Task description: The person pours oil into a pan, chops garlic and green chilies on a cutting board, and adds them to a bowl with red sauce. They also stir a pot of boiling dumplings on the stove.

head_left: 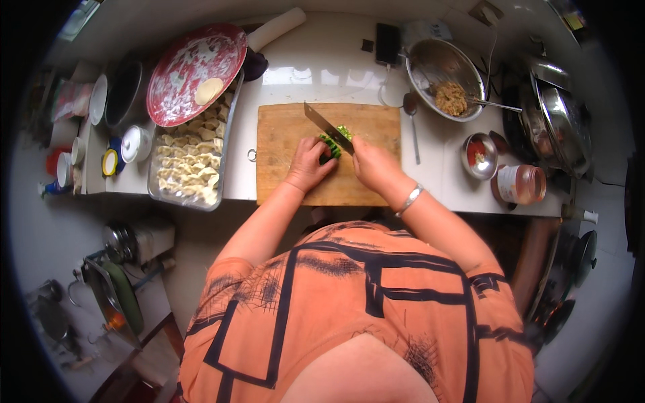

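Note:
On the wooden cutting board (285,124) lies a dark green vegetable (329,146), its exact kind hard to make out. My left hand (310,163) holds it down with curled fingers. My right hand (373,163) grips the handle of a broad kitchen knife (324,123), whose blade slants up and to the left beside the vegetable. Small light green chopped bits (344,130) sit on the far side of the blade. The knife's handle is mostly hidden inside my right hand.
Left of the board, a glass tray (153,178) holds rows of dumplings, with a floured red plate (181,57) above it. To the right are a steel bowl (420,57) of filling, a spoon (414,127), a small metal bowl (490,168), a jar (521,185) and a phone (388,43).

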Tool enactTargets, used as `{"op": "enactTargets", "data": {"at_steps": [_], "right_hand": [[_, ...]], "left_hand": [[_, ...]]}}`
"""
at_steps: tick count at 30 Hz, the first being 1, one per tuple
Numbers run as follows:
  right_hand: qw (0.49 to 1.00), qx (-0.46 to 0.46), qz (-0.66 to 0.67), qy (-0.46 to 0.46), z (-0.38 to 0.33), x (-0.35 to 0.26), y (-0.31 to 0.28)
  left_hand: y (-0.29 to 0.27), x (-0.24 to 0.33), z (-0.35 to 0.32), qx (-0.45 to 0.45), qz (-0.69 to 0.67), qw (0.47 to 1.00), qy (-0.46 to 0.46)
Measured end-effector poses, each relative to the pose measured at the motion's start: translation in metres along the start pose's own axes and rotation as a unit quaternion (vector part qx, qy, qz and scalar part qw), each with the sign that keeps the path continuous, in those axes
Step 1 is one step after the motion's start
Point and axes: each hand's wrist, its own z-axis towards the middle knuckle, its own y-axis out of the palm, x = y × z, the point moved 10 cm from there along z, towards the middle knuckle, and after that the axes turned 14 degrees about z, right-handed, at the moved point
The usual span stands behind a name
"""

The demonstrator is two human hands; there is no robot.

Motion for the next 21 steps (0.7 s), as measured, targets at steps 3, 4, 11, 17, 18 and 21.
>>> {"op": "enactTargets", "data": {"at_steps": [3,4,11,17,18,21], "right_hand": [[0.999,-0.021,-0.036,-0.008,-0.006,-0.01,-0.005],[0.998,-0.03,-0.047,-0.01,-0.006,-0.014,-0.004],[0.993,-0.071,-0.089,-0.028,-0.003,-0.028,0.0],[0.993,-0.088,-0.08,-0.025,0.004,-0.015,0.014],[0.994,-0.085,-0.071,-0.025,0.007,-0.015,0.016],[0.996,-0.074,-0.048,-0.02,0.012,-0.013,0.016]], "left_hand": [[0.001,0.0,0.003,-0.008,-0.003,1.0,0.002],[0.001,0.0,0.004,-0.009,-0.002,1.0,0.005],[-0.001,-0.001,0.006,0.017,-0.011,1.0,0.014],[-0.001,-0.001,0.005,0.02,-0.012,1.0,0.005],[-0.001,-0.001,0.005,0.016,-0.013,1.0,0.003],[-0.002,-0.003,0.005,0.011,-0.008,1.0,-0.008]]}}
